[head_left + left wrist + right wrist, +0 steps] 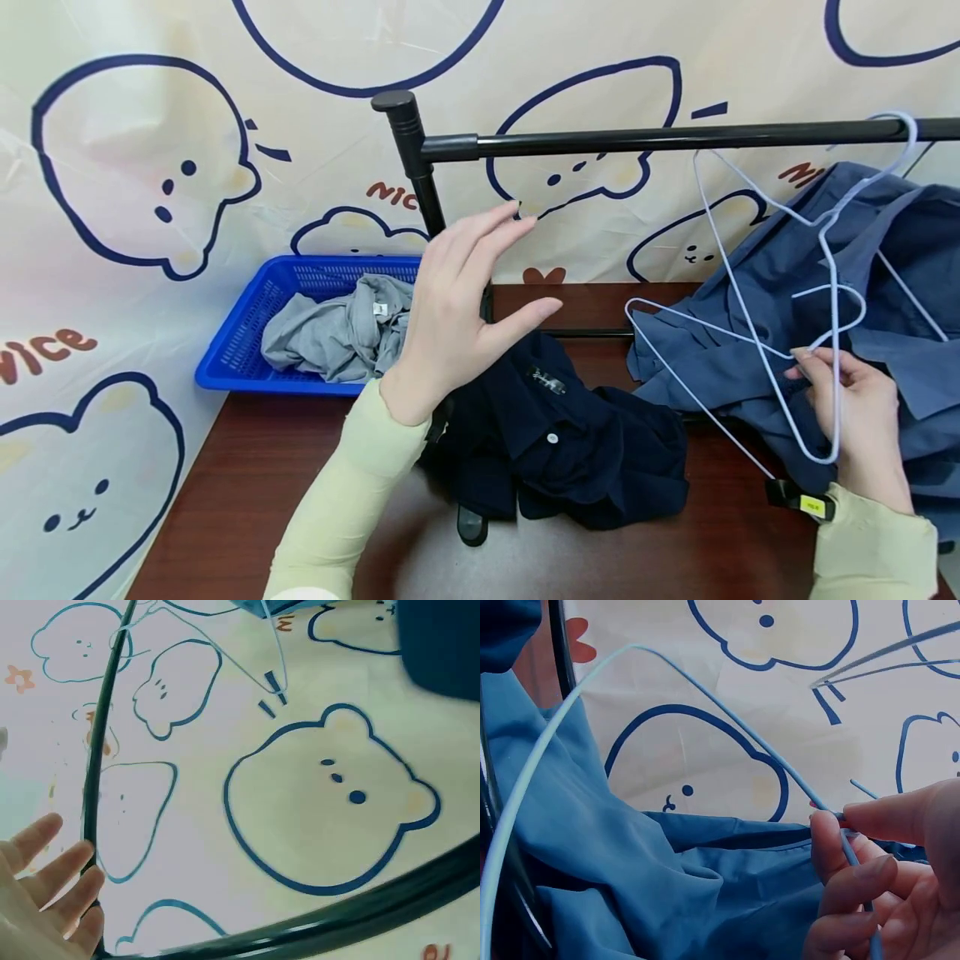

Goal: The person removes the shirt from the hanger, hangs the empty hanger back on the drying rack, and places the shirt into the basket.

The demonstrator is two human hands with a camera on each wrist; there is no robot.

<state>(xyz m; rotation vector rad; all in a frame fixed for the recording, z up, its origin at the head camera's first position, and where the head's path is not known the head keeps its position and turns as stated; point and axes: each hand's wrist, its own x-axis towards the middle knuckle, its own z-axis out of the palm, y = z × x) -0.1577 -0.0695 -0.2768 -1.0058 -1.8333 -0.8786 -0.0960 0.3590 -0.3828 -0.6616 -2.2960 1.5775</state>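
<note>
Right hand (862, 408): thumb and fingertips are pinching a pale hanger (769, 749) close to the base of its hook. Left hand (453, 308): fingers and thumb are standing apart with nothing in them, above the dark shirt (592, 458) lying in a heap on the table (262, 483).

The held hanger is extending leftward from the right hand, in front of the blue garment (930, 383). A second hanger (833, 275) is hanging from the black rail (600, 141), and its frame is crossing the right fingers and the held hook in the head view. Whether the two hangers are actually touching cannot be determined from this angle.

Handling assessment: the grip is sitting well, since the hook base should give good control of the frame's tilt. Good practice would be turning the wrist slowly, keeping the held hook clear of the hanging frame, and using the free hand for steadying the far shoulder.
</note>
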